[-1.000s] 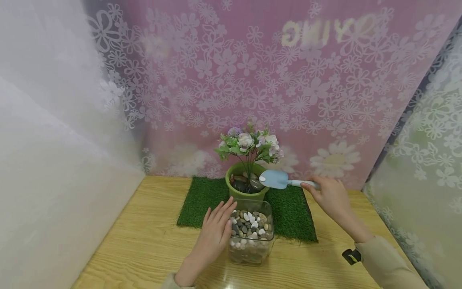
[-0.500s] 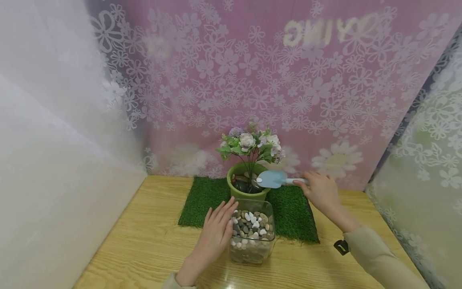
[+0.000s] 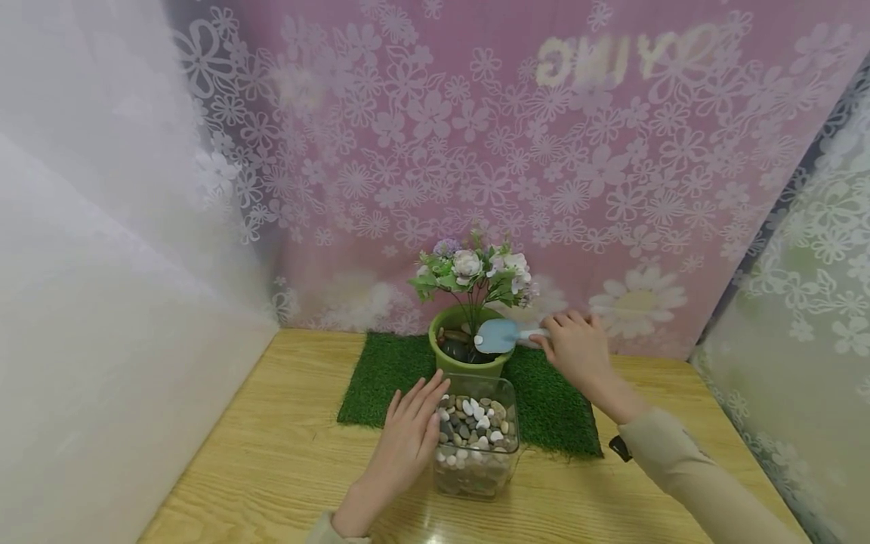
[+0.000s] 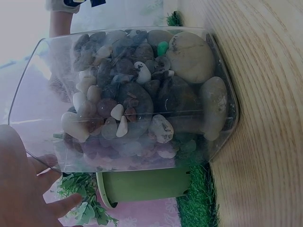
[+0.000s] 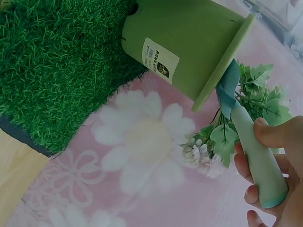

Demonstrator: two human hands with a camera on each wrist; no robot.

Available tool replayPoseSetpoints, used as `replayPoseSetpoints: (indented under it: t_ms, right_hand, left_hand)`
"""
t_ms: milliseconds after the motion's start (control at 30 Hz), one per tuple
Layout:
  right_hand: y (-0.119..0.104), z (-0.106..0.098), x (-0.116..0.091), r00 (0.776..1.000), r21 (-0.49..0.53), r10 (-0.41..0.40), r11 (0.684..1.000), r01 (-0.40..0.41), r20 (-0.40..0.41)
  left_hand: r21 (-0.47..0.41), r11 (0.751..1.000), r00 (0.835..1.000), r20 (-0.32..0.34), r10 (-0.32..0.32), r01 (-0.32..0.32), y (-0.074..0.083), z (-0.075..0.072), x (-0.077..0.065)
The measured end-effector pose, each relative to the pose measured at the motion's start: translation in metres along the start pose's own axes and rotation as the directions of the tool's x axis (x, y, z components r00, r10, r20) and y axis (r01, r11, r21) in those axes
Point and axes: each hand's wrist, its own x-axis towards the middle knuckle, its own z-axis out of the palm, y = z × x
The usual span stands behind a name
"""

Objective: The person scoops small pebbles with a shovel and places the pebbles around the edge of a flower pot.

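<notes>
My right hand (image 3: 578,353) grips the pale handle of a small blue trowel (image 3: 498,337). A white pebble (image 3: 479,341) lies near the tip of its blade, which is over the right side of a green flowerpot (image 3: 469,369). Dark and brown stones (image 3: 454,349) and a bunch of artificial flowers (image 3: 469,268) are in the pot. The left hand (image 3: 402,434), fingers extended, rests against the left rim of a clear square container (image 3: 476,483) of mixed pebbles. In the right wrist view the trowel handle (image 5: 258,158) lies between thumb and fingers.
The flowerpot stands on a green artificial grass mat (image 3: 553,412), just behind the container. Beneath everything is a wooden table (image 3: 272,453). A pink floral curtain (image 3: 381,151) hangs at the back, with pale sheeting (image 3: 122,302) on the left.
My right hand has moved left, carrying the trowel with the white pebble from the pot's right edge further over its opening. The left hand stays at the container.
</notes>
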Motion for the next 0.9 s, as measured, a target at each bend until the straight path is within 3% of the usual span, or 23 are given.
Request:
replayPoseSetpoints:
  t_ms: [200,567,733,900]
  right_hand:
    - [-0.003,0.008,0.001,0.988,-0.013,-0.081,0.997,0.08,-0.132]
    - [-0.007,0.014,0.006,0.955,-0.072,-0.176,0.984,0.164,-0.238]
    - [-0.003,0.006,0.005,0.959,-0.074,-0.139,0.99,0.124,-0.248]
    - [0.003,-0.016,-0.002,0.983,0.05,-0.022,0.998,0.031,-0.181]
  left_hand:
    - [-0.011,1.0,1.0,-0.001,0.001,-0.001,0.0,0.0,0.0]
    - [-0.009,1.0,1.0,-0.012,-0.003,0.003,0.0,0.0,0.0]
    - [-0.024,1.0,1.0,-0.009,-0.003,0.003,0.0,0.001,0.001]
    - [-0.02,1.0,1.0,-0.019,0.001,-0.002,-0.002,0.002,0.0]
